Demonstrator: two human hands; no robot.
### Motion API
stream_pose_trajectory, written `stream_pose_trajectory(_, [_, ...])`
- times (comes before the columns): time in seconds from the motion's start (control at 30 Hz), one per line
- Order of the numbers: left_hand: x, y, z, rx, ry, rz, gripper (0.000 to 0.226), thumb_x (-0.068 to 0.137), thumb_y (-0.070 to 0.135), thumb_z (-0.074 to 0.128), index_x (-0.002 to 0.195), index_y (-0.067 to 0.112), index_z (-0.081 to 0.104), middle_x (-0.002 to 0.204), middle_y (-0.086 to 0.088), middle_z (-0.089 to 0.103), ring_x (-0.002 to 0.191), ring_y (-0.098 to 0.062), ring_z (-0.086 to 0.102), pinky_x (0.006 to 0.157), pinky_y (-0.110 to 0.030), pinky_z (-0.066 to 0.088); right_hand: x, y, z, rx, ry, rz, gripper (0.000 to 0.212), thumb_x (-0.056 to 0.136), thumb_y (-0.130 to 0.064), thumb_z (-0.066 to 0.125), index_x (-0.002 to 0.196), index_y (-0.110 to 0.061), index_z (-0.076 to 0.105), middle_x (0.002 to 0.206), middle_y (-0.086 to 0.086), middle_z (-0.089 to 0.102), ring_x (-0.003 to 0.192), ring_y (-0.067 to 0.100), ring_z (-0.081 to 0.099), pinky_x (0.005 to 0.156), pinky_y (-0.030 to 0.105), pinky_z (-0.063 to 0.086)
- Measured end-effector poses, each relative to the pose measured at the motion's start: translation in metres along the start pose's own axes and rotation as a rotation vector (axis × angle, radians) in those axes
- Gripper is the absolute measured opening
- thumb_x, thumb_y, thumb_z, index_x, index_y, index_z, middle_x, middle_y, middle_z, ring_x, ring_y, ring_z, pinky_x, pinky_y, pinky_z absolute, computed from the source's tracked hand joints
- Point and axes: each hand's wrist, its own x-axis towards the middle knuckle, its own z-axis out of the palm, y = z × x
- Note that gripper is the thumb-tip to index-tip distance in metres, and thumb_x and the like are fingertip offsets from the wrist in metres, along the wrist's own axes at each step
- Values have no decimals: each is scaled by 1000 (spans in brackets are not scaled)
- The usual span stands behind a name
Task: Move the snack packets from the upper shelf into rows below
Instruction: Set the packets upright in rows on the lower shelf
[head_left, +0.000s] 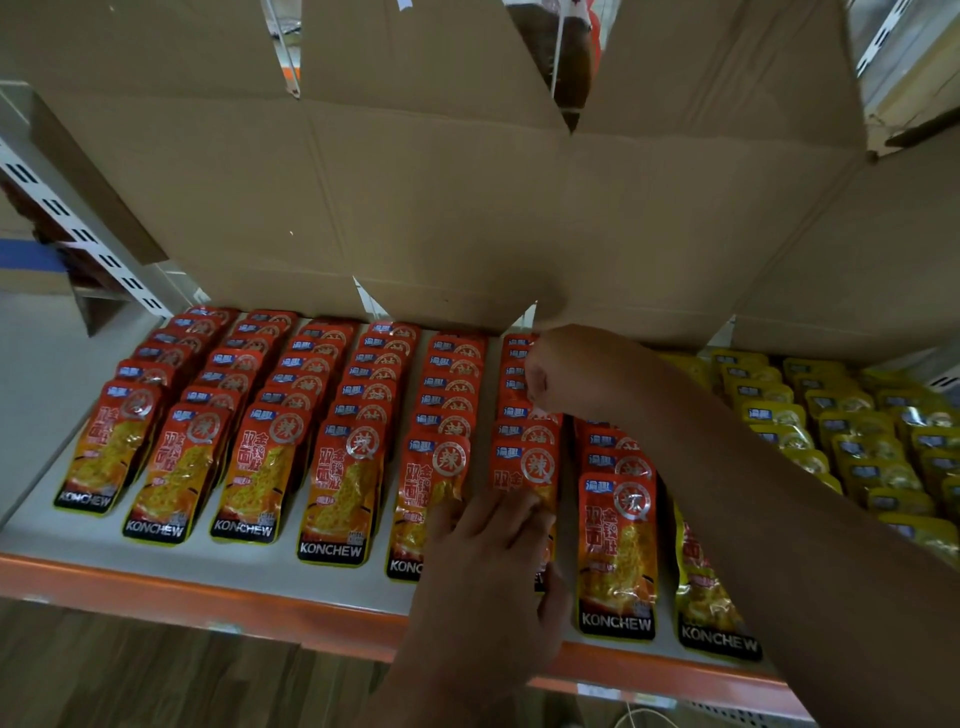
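Observation:
Red KONCHEW snack packets (343, 457) lie in several overlapping rows on the white lower shelf (47, 525). My left hand (493, 561) rests on the front packets of the sixth row (524, 467), fingers spread flat over them. My right hand (566, 369) reaches over to the back of that same row, fingers curled at the rear packets there; I cannot see if it pinches one. A cardboard box (441, 182) with open flaps stands on the upper shelf, directly above the rows.
Yellow packets (852, 436) fill rows at the right of the shelf. The shelf has an orange front edge (208, 597). A slotted white upright (93, 244) stands at the left. Wood-pattern floor shows below.

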Motion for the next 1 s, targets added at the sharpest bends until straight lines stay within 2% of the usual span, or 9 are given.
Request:
stream_pose_trajectory(0.17, [0, 0, 1, -5, 8, 10, 38, 88, 43, 63, 118, 21, 73, 123, 11, 65, 118, -11, 57, 97, -43, 46, -1, 3, 4, 32, 19, -14, 6, 93, -19, 70, 94, -17, 75, 99, -2, 72, 88, 10, 66, 68, 16, 44])
stream_pose_trajectory(0.23, [-1, 0, 1, -6, 11, 13, 38, 88, 42, 64, 118, 21, 72, 123, 11, 65, 118, -12, 57, 96, -43, 45, -2, 4, 5, 53, 27, -14, 5, 93, -19, 70, 92, -18, 75, 97, -3, 72, 85, 8, 64, 64, 15, 40])
stream_pose_trajectory(0.6, [0, -1, 1, -9, 26, 33, 35, 88, 41, 66, 116, 21, 73, 123, 10, 66, 115, -13, 58, 94, -44, 46, -5, 5, 7, 109, 14, -5, 5, 91, -18, 73, 88, -21, 70, 95, -4, 71, 85, 8, 64, 64, 17, 38])
stream_pose_trajectory(0.77, [0, -1, 1, -2, 25, 34, 36, 88, 41, 66, 116, 21, 73, 122, 10, 66, 115, -13, 58, 93, -44, 46, -3, 1, 5, 62, -23, 29, 8, 94, -14, 69, 100, -14, 74, 107, -1, 69, 99, 17, 65, 83, 27, 49])
stream_pose_trajectory(1.0, [0, 0, 0, 0, 35, 43, 35, 87, 41, 67, 116, 20, 73, 122, 10, 66, 113, -13, 59, 92, -43, 46, -2, 1, 14, 29, 57, 12, 4, 94, -16, 68, 92, -18, 71, 100, -2, 71, 90, 12, 65, 77, 23, 48])
